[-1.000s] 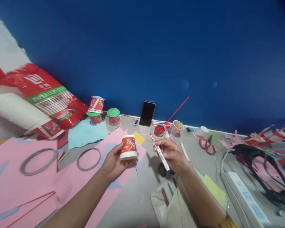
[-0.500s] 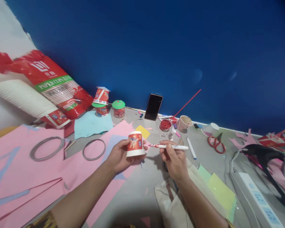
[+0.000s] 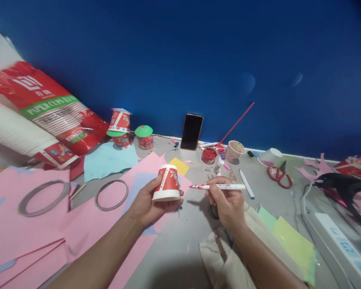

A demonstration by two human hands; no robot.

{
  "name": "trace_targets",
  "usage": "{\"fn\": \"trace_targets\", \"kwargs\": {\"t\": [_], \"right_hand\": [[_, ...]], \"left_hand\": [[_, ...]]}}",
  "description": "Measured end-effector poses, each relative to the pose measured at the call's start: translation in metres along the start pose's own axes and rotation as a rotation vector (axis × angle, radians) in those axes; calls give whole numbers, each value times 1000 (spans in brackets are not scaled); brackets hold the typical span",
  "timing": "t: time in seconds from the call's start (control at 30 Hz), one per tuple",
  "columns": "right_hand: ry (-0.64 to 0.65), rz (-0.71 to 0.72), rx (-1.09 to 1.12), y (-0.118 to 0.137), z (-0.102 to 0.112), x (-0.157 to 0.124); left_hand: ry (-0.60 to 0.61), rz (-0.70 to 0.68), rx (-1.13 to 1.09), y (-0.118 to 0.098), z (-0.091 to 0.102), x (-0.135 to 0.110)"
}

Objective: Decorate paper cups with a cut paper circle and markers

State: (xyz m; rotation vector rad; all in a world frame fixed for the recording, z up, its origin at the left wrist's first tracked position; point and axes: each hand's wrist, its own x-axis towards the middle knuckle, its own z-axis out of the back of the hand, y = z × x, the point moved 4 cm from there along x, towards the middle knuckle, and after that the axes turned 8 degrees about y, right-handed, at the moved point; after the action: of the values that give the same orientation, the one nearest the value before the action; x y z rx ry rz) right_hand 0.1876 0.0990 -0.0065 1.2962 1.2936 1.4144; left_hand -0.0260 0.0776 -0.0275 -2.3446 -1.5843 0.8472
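A red printed paper cup (image 3: 169,181) is upside down in my left hand (image 3: 146,206), its white rim facing downward. My fingers wrap behind it, partly hidden by the cup. To the right, my right hand (image 3: 227,202) is closed round a white acrylic marker (image 3: 230,186). The marker's red-stained tip points left toward the cup, with a gap between them. Beneath the left hand lie pink paper sheets (image 3: 93,224), and a beige cloth (image 3: 219,257) lies below the right hand.
Along the blue wall stand decorated cups (image 3: 120,122), a phone (image 3: 191,131) and a small red tub (image 3: 209,155). Red-handled scissors (image 3: 279,176) and a power strip (image 3: 345,245) are at right. A paper-cup bag (image 3: 48,100) and two tape rings (image 3: 111,195) are at left.
My left hand has turned the cup, so a white printed strip now shows on its side. The marker has stayed level near the cup. The whole view has shifted slightly.
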Motion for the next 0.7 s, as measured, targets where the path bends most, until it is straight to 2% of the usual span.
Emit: {"fn": "trace_targets", "kwargs": {"t": [0.2,0.43,0.63,0.7], "right_hand": [[-38,25,-30,8,1,1],[-7,72,-53,12,-3,-1],[-13,151,-53,19,-6,-2],[-16,166,-53,22,-6,-2]], "left_hand": [[101,37,-13,5,0,-1],[-20,-12,-8,7,-1,-3],[26,53,-50,9,-5,-7],[6,40,-16,9,-4,-8]]}}
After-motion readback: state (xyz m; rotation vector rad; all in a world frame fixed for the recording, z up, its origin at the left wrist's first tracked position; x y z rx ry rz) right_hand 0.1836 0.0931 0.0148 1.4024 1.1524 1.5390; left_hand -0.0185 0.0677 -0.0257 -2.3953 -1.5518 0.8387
